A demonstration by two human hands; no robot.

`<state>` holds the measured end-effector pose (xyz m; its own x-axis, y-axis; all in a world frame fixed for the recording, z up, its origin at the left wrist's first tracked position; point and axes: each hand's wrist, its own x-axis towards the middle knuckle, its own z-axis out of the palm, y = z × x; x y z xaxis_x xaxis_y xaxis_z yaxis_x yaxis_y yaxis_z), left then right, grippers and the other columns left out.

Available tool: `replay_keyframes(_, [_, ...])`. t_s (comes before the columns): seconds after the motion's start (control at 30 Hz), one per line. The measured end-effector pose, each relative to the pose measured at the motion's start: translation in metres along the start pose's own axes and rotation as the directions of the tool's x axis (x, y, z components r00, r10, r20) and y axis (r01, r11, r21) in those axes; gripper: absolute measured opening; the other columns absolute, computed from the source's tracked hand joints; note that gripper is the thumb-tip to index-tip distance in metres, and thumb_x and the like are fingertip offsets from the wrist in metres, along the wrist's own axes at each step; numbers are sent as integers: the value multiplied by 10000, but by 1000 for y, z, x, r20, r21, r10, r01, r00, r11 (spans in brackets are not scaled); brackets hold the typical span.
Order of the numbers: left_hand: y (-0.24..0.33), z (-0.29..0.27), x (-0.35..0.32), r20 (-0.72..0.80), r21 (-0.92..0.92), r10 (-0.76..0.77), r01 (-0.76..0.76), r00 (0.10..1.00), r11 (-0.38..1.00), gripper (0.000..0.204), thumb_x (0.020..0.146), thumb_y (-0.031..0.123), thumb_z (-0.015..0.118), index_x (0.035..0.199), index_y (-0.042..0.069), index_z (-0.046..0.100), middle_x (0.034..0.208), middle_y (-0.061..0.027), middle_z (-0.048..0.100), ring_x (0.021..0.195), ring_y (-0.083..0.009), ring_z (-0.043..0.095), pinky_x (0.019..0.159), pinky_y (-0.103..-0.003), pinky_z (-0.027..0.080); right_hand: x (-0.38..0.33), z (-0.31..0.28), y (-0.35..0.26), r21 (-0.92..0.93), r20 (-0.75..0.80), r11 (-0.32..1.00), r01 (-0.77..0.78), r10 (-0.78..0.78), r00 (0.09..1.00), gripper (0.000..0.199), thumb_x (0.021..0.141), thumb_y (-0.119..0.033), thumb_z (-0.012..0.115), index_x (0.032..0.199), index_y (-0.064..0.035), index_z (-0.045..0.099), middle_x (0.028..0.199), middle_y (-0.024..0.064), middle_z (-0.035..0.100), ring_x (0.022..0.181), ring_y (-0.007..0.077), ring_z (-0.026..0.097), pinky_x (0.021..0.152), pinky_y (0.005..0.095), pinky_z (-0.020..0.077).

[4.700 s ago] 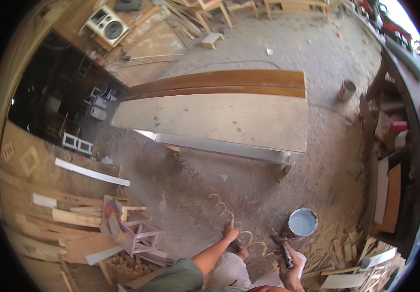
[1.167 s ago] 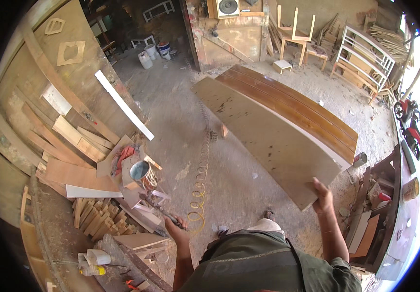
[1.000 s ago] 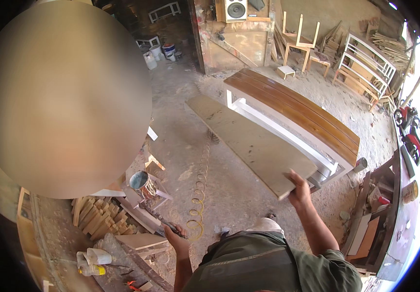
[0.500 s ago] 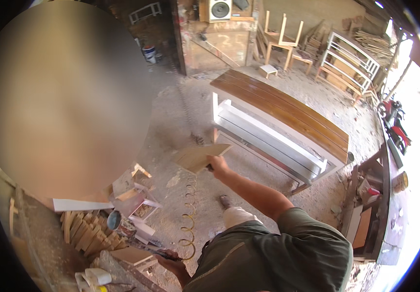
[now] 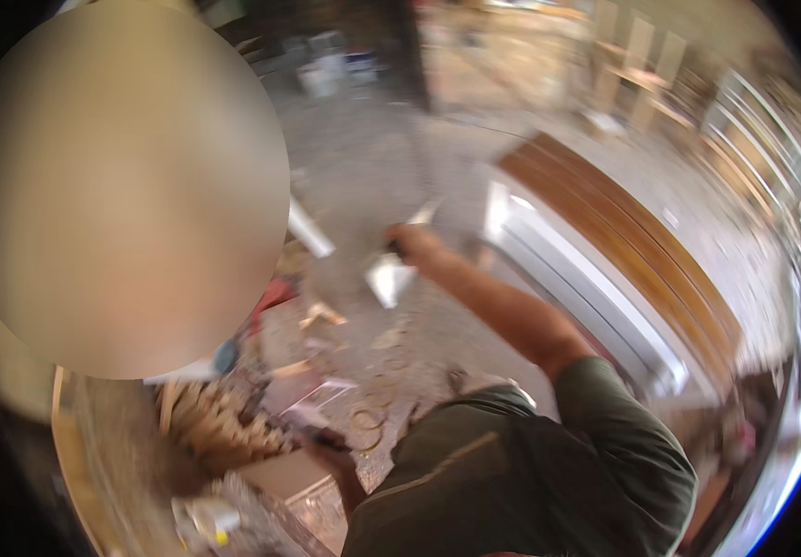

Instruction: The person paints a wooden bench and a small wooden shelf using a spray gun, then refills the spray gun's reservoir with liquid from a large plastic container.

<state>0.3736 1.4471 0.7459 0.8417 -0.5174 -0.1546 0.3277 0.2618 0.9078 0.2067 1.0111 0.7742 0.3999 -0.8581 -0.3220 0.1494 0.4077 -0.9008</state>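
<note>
My right hand is stretched out ahead, closed on a thin board. The board is tilted and smeared by motion, its pale parts showing on both sides of my fist. Low on the left, my left hand is closed around what looks like a spray gun with a blue-grey cup at its far end. A yellow coiled hose hangs beside this hand. To the right of my right arm stands a long bench-like piece with brown slats and a white-and-silver lower part.
Stacked wood offcuts lie at lower left, near a white container. Buckets stand at the back. Chair frames and a pale slatted frame stand at far right. A large blurred oval hides the left.
The view has swung left, so the bench appears farther right. My right hand has turned the board from nearly flat to tilted. My left hand has raised the spray gun and its cup.
</note>
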Motion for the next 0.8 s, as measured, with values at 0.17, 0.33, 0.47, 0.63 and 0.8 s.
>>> replay_keyframes(0.17, [14,49,37,-45,-184,-5,-3,999,983,407,1045,473,476,922,86,511,589,-26,432,454,-128,372,409,-274,288,59,66,-66,188,88,956,-224,210,974,171,853,-153,679,893,-28,570,698,134,610,531,208,526,457,333,382])
replay_keyframes(0.33, [1,82,101,-50,-242,-16,3,999,970,471,1056,512,446,880,78,497,578,-26,410,441,-125,355,406,-276,269,138,128,-114,47,172,966,-256,244,954,232,854,-185,714,810,-37,541,686,116,579,515,211,523,424,312,388])
replay_keyframes(0.47, [-6,92,163,-89,-210,-35,15,995,978,488,1063,508,431,837,77,476,578,-23,421,441,-117,369,405,-282,262,196,186,-125,1,201,963,-269,264,943,225,861,-176,703,902,-22,543,691,134,599,532,206,522,445,323,386])
replay_keyframes(0.63, [-2,92,256,-146,-89,5,-19,989,996,526,1060,528,420,786,82,469,559,-23,432,436,-112,373,407,-285,279,274,278,-136,-58,205,966,-254,260,943,252,863,-188,709,955,-19,547,700,141,609,554,211,545,449,318,405])
replay_keyframes(0.8, [-4,90,334,-123,-153,33,-52,992,987,530,1020,584,459,866,80,509,538,-32,419,414,-139,360,397,-302,282,372,367,-140,-36,227,958,-283,284,932,258,868,-225,709,938,-30,555,693,126,603,532,206,549,420,321,395])
